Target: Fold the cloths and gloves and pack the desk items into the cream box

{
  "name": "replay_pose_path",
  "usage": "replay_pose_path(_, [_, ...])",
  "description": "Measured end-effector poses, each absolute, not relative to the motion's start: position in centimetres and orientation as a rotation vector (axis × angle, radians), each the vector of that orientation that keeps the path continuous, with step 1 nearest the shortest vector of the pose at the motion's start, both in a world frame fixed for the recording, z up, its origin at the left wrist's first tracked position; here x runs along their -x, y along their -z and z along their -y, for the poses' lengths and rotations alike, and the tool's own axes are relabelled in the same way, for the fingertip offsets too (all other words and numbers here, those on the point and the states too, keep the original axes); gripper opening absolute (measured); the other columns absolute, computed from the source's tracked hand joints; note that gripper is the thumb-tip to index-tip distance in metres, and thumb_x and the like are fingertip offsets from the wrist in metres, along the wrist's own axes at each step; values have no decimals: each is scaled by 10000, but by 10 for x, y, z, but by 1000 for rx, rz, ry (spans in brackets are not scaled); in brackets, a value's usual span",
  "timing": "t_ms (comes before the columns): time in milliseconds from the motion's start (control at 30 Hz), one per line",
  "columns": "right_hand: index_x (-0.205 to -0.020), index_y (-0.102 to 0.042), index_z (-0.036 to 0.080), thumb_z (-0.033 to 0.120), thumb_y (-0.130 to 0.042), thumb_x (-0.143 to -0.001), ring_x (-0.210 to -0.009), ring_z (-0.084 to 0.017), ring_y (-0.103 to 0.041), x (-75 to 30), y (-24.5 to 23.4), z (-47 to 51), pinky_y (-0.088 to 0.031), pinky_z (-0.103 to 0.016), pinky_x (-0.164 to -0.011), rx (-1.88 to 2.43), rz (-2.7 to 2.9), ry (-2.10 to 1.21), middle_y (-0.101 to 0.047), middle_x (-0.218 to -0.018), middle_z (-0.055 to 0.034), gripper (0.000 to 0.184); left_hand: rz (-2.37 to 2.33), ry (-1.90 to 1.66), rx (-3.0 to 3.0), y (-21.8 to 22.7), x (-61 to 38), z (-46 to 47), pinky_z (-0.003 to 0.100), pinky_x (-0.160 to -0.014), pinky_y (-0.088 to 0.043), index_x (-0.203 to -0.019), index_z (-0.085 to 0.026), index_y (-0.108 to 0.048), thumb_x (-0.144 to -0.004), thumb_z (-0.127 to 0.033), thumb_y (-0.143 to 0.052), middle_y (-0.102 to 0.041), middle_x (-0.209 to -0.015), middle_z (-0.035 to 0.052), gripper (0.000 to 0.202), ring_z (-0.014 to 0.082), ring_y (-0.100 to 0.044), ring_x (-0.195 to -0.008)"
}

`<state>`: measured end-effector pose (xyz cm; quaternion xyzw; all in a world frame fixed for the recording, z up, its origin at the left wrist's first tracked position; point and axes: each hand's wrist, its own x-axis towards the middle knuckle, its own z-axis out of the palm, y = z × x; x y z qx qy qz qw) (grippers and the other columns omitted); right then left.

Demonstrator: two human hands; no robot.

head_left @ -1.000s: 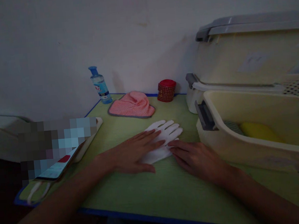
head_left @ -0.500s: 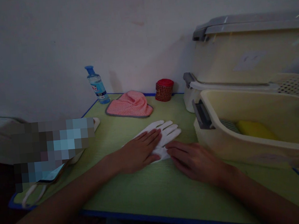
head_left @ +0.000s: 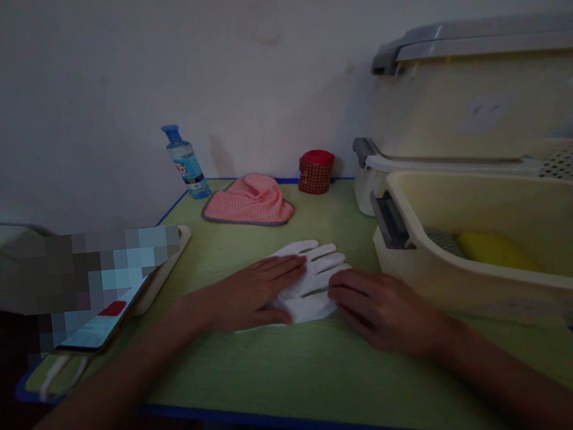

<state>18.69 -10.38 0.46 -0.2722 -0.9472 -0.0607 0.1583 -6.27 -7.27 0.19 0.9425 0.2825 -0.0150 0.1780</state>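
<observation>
A white glove lies spread on the green tabletop, its fingers pointing right and away from me. My left hand rests flat across the palm and cuff of the glove, fingers stretched out. At the glove's right side my right hand is closed, with its fingertips pinched on the end of the glove's thumb. Part of the glove is hidden under my left hand.
Behind the glove are a pink cloth, a blue bottle and a red-lidded round container. A cream bin holding something yellow stands right, before another bin. A phone leans at left.
My left hand has slid left and slightly down along the glove, showing more of its palm. My right hand has moved a little right, and the glove's thumb now lies stretched outward.
</observation>
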Motion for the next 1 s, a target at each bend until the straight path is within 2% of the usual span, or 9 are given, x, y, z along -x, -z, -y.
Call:
replay_pose_path(100, [-780,-594,157,88,-492,-799,-650,-139,-563,-184,-5,104,-455,-252,-594,828,2771,207,-625,-789,-43,125,-811,17,-2673,0,64,73,320,-1127,-96,-1434,-126,-106,-860,-584,-349,-71,-1506,109,773,200,-83,-1390])
replay_pose_path(267, [-720,-591,154,84,-435,-851,-613,-135,-531,-184,-5,105,-423,-253,-559,733,2685,285,-617,-725,-34,215,-781,-26,-2668,1,64,72,343,-1125,-115,-1437,-157,-94,-858,-568,-381,-54,-1508,98,766,210,-80,-1390])
replay_pose_path(433, [-825,-627,156,124,-390,-902,-695,-140,-567,-187,-6,105,-449,-258,-636,670,2731,214,-636,-760,-38,250,-786,-13,-2656,0,64,71,350,-1123,-115,-1437,-163,-89,-848,-578,-397,-54,-1507,97,784,206,-83,-1390])
replay_pose_path(700, [-863,-629,146,123,-463,-869,-790,-174,-576,-185,-4,103,-467,-294,-709,651,2825,168,-646,-822,-55,168,-795,5,-2647,1,64,69,351,-1124,-106,-1436,-158,-78,-835,-596,-407,-40,-1507,100,813,205,-72,-1391])
replay_pose_path(833, [-908,-637,134,72,-500,-793,-848,-197,-568,-186,-9,104,-464,-325,-783,664,2865,-13,-650,-857,-73,189,-800,60,-2620,-1,63,70,350,-1127,-78,-1434,-132,-71,-839,-595,-395,-12,-1502,114,821,209,-40,-1392])
replay_pose_path(1000, [-868,-632,162,49,-490,-746,-766,-160,-560,-186,-13,107,-460,-282,-713,643,2838,-299,-626,-801,-51,218,-766,112,-2570,-4,64,70,346,-1132,-54,-1430,-115,-102,-834,-593,-409,-53,-1502,110,824,206,-36,-1391])
